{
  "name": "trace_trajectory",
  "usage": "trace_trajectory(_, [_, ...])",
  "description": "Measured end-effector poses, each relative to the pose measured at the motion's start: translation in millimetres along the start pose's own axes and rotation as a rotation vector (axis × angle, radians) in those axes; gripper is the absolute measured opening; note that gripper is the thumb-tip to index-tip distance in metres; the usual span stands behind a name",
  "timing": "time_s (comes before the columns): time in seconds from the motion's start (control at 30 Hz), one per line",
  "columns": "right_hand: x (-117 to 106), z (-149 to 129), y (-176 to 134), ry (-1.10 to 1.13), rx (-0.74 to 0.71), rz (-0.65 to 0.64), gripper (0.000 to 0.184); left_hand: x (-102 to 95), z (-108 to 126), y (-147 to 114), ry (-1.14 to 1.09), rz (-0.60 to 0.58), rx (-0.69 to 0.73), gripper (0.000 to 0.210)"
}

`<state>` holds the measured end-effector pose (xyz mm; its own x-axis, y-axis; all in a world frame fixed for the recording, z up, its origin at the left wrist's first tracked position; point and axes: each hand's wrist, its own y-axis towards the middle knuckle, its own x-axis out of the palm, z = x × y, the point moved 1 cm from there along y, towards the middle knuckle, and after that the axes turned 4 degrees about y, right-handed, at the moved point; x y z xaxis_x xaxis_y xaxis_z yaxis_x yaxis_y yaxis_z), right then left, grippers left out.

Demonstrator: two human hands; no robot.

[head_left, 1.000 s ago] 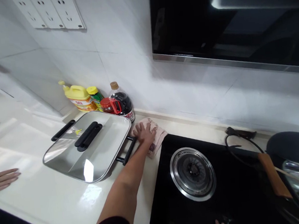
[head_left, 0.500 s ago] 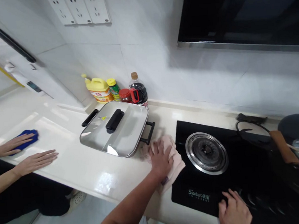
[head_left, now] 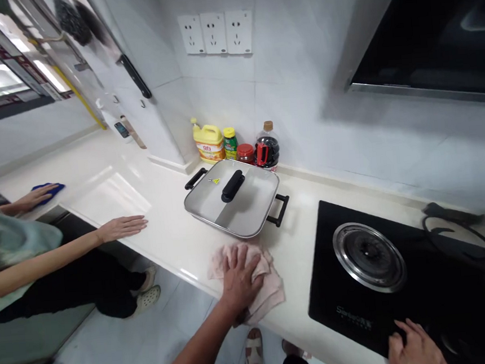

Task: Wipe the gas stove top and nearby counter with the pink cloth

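Observation:
My left hand (head_left: 241,281) presses down on a pale pink cloth (head_left: 273,292), fingers spread over its folds and gripping it against the white countertop (head_left: 170,233). The cloth lies near the counter's front edge, just in front of a rectangular pan with a glass lid (head_left: 253,204) and black handles. Over the front edge of the black gas cooktop (head_left: 340,286) rests my right hand (head_left: 416,348), its fingers loosely bent and apart. Nothing shows in that hand, and the lower part of it is cut off by the frame.
At left, a co-worker's hand (head_left: 40,195) lies on a blue cloth (head_left: 54,191); their other hand (head_left: 121,227) rests flat on the counter. Behind the pan stand a yellow detergent jug (head_left: 209,144), a green bottle (head_left: 231,144), a red-lidded jar (head_left: 246,154) and a dark sauce bottle (head_left: 269,140).
My left hand has moved the pink cloth leftward, from beside the pan's right handle to in front of the pan. The view has turned left. My right hand stays at the cooktop's front edge.

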<state>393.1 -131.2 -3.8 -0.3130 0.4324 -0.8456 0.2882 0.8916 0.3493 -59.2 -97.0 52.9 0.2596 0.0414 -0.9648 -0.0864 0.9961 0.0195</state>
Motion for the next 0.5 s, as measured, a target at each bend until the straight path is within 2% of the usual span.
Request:
trace_trajectory(0.13, [-4.2, -4.2, -0.4, -0.018, 0.019, -0.011, 0.035, -14.6, -48.8, -9.0, 0.095, 0.042, -0.225, 0.055])
trace_trajectory(0.33, [-8.5, -7.7, 1.7, -0.018, 0.035, -0.024, 0.039, -32.8, -122.9, -3.5, 0.165, 0.159, -0.596, 0.058])
trace_trajectory(0.4, [-8.4, -7.5, 1.2, -0.019, 0.040, -0.018, 0.041, -36.5, -140.2, -4.1, 0.099, 0.246, -0.717, 0.056])
trace_trajectory(0.5, [-7.9, -6.7, -0.7, -0.028, 0.047, -0.030, 0.039, -35.8, -153.1, -6.1, -0.022, 0.388, -0.872, 0.054])
